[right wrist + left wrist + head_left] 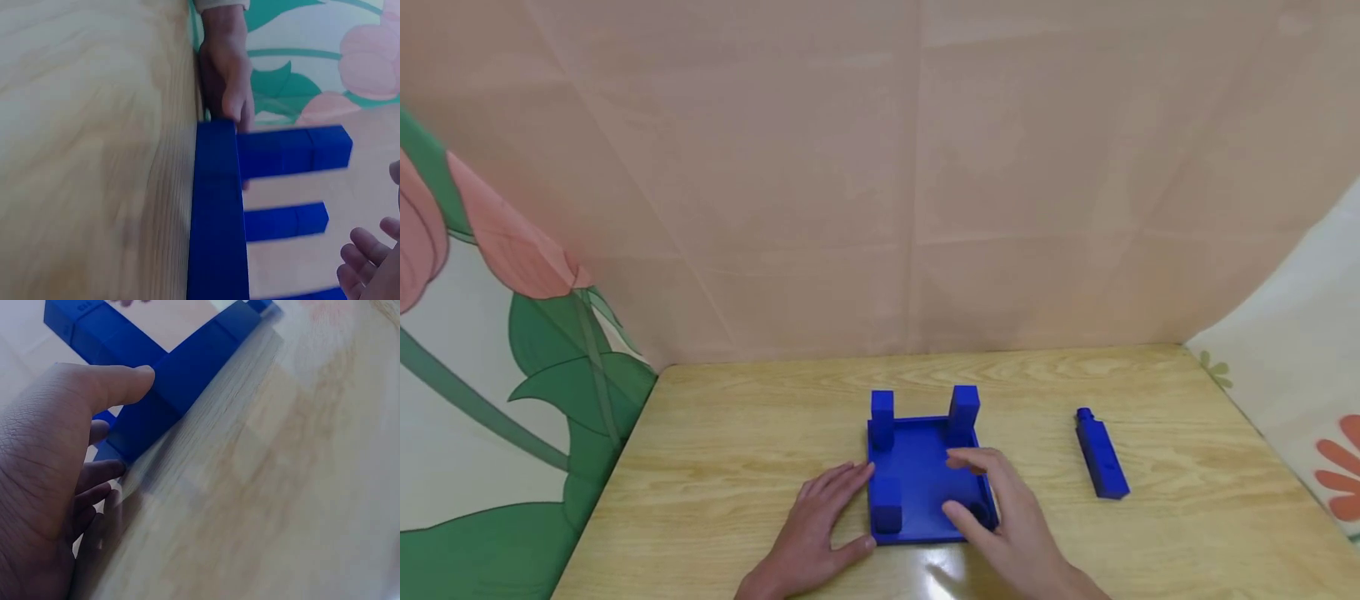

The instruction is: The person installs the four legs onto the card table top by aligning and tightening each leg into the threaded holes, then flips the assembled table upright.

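A blue square tray-like base [917, 475] with a low rim lies on the table, three square blue legs standing up from its corners: far left [882, 417], far right [964, 408] and near left [887, 504]. A dark round socket [981, 510] shows at the near right corner. Fingertips and thumb of my left hand [816, 533] rest against the base's left side, and the left wrist view has the thumb [128, 384] along its wall. Over the near right corner hovers my right hand [1011, 529], fingers loosely curved and holding nothing.
On the table to the right lies a loose blue leg [1102, 458], its narrow knobbed end pointing away. A plain pinkish cloth [910, 183] hangs behind the wooden table [737, 433]. Flower-patterned cloths flank it left [550, 350] and right [1300, 375].
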Demonstrator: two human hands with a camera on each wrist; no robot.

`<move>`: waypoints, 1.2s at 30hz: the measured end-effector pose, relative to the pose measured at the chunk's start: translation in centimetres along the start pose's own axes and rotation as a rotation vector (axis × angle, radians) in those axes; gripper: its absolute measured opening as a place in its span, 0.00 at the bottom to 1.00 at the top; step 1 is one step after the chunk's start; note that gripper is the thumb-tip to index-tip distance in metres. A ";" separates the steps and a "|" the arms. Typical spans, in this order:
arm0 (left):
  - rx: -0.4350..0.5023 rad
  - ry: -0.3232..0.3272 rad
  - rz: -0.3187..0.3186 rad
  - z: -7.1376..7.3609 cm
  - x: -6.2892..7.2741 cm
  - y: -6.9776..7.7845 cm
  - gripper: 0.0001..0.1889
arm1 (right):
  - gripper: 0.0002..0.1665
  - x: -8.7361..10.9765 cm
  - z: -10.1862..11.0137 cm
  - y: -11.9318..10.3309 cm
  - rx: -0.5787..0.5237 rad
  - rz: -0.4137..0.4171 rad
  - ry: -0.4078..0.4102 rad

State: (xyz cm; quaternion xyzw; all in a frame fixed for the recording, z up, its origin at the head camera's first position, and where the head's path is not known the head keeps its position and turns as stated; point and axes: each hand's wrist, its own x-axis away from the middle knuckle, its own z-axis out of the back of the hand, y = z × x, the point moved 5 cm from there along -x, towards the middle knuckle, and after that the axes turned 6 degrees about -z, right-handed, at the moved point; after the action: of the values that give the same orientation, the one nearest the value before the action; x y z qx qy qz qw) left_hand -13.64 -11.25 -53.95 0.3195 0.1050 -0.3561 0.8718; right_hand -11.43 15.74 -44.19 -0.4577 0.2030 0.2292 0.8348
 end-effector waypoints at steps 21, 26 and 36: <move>-0.021 -0.007 -0.007 -0.1 0.0 -0.2 0.44 | 0.47 6.1 9.9 7.7 0.174 -0.393 0.369; -0.032 0.001 -0.013 -0.1 0.0 -0.1 0.44 | 0.46 7.1 11.0 10.2 0.138 -0.447 0.472; -0.026 -0.006 -0.012 -0.1 -0.1 -0.1 0.44 | 0.56 8.4 12.0 13.8 0.222 -0.513 0.526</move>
State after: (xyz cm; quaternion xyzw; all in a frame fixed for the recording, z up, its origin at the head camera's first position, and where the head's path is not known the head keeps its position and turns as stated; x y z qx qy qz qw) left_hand -13.74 -11.15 -54.03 0.3063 0.1087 -0.3608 0.8742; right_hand -10.92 34.27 -52.02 -0.4435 0.3127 -0.1356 0.8290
